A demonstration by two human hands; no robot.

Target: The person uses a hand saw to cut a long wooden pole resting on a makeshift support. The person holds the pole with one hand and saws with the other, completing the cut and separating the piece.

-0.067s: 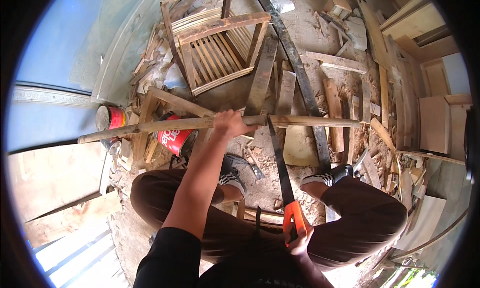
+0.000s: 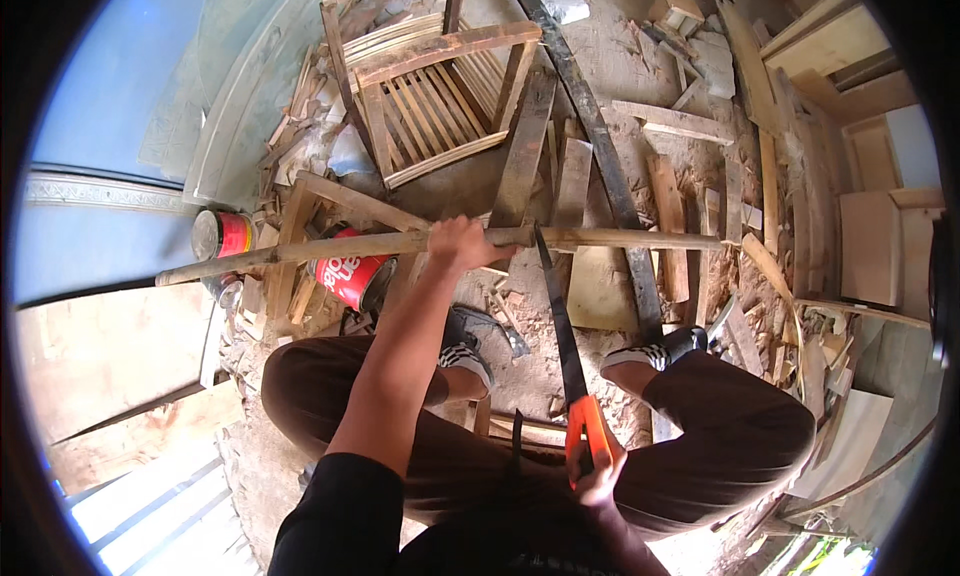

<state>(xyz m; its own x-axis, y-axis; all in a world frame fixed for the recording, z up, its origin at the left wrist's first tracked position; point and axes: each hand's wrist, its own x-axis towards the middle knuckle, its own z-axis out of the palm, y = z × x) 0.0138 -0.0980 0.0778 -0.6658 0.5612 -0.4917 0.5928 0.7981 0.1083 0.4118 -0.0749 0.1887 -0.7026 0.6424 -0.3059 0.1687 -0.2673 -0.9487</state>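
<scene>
A long wooden pole (image 2: 330,248) lies crosswise in front of me. My left hand (image 2: 459,243) is closed around it near its middle, pressing from above. Down by my right thigh, my right hand (image 2: 598,472) grips the orange handle of a handsaw (image 2: 562,321). Its dark blade points away from me, and the tip end meets the pole just right of my left hand. How deep the blade sits in the wood I cannot tell. Under the pole lie dark boards (image 2: 525,156) and a narrow dark beam (image 2: 590,126).
A slatted wooden chair frame (image 2: 440,51) lies at the far side. Left of me are a red can (image 2: 350,279) and a smaller can (image 2: 222,235). Wood offcuts (image 2: 668,216) and shavings litter the dirt floor. Boards and wooden boxes (image 2: 868,248) line the right.
The saw and my right hand have shifted very slightly away from me along the blade's line. My left hand and the pole stay nearly in place.
</scene>
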